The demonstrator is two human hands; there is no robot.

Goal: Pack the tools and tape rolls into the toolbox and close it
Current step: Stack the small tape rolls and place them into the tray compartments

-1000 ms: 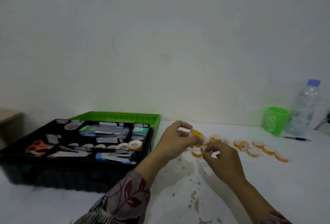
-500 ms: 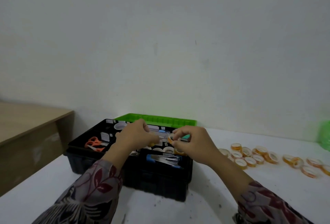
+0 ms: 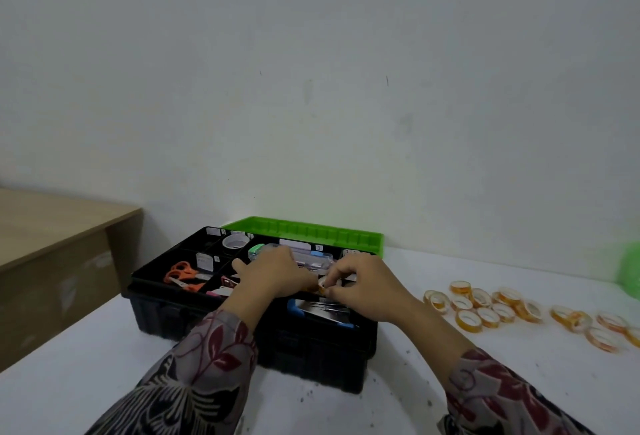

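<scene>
Your right hand [image 3: 363, 285] pinches one small orange tape roll [image 3: 322, 285] over the open black toolbox [image 3: 166, 313] at the lower centre of the frame; your left hand [image 3: 273, 275] is curled beside it, back to the camera, and I cannot tell if it holds anything. The scissors [image 3: 183, 275] and other tools lie in the compartments, so the tools seem mostly packed. Many loose tape rolls [image 3: 485, 306] lie on the table [image 3: 86, 348] at the lower right and the green lid [image 3: 311, 230] is open, so much is left.

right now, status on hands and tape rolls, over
Right hand pinches a tape roll over the open toolbox; left hand alongside, grip unclear. Other rolls loose on table. Lid back, nothing blocking.
</scene>
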